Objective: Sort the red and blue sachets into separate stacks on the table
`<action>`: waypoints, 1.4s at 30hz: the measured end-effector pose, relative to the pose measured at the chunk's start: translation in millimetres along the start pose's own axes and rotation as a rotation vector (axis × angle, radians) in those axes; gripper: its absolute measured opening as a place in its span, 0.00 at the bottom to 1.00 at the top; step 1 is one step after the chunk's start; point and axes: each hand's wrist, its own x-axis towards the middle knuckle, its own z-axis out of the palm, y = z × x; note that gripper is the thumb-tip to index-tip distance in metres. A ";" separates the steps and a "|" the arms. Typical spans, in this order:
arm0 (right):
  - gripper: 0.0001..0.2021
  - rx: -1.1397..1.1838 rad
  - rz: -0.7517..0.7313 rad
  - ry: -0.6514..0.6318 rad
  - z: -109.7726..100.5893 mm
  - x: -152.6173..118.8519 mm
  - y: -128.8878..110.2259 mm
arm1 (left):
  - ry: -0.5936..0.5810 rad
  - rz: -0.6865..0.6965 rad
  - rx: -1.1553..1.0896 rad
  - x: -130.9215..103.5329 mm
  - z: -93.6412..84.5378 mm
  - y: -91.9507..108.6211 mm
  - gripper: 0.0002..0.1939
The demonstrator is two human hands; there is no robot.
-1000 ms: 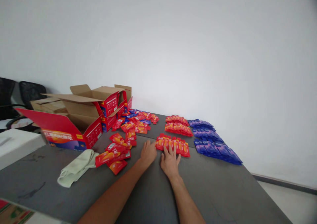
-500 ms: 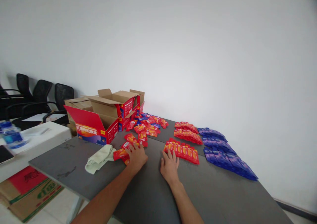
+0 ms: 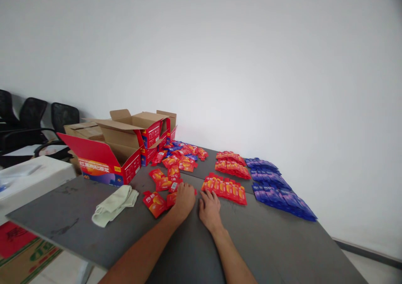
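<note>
My left hand (image 3: 184,201) has its fingers curled over a red sachet (image 3: 171,199) on the dark grey table; a bit of red shows past the fingertips. Around it lie several loose red sachets (image 3: 154,203). My right hand (image 3: 210,210) rests just to the right, fingers stretched out and holding nothing. Its fingertips lie at the near left end of a row of overlapping red sachets (image 3: 224,188). Beyond that row are further rows of red sachets (image 3: 232,168), with rows of blue sachets (image 3: 279,198) to their right.
Opened red cartons (image 3: 103,162) stand at the back left, beside a mixed heap of red and blue sachets (image 3: 188,151). A pale folded cloth (image 3: 114,204) lies on the table (image 3: 75,217). Black chairs (image 3: 64,116) and a white box (image 3: 34,181) are at the left.
My left hand has moved right, toward my right hand, with a red sachet under its fingers. One red sachet stays behind it on the left. The view has shifted slightly.
</note>
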 end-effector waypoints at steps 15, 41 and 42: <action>0.19 0.163 -0.038 0.046 -4.8 5.5 -0.5 | 0.000 -0.066 -0.120 17.6 -21.6 0.0 0.16; 0.25 0.945 0.161 -0.215 -29.9 4.9 -7.1 | 0.041 -0.344 -1.542 24.0 -6.9 -6.4 0.25; 0.25 0.959 0.159 -0.238 -32.6 4.3 -7.3 | 0.051 -0.346 -1.550 24.4 -5.8 -6.0 0.25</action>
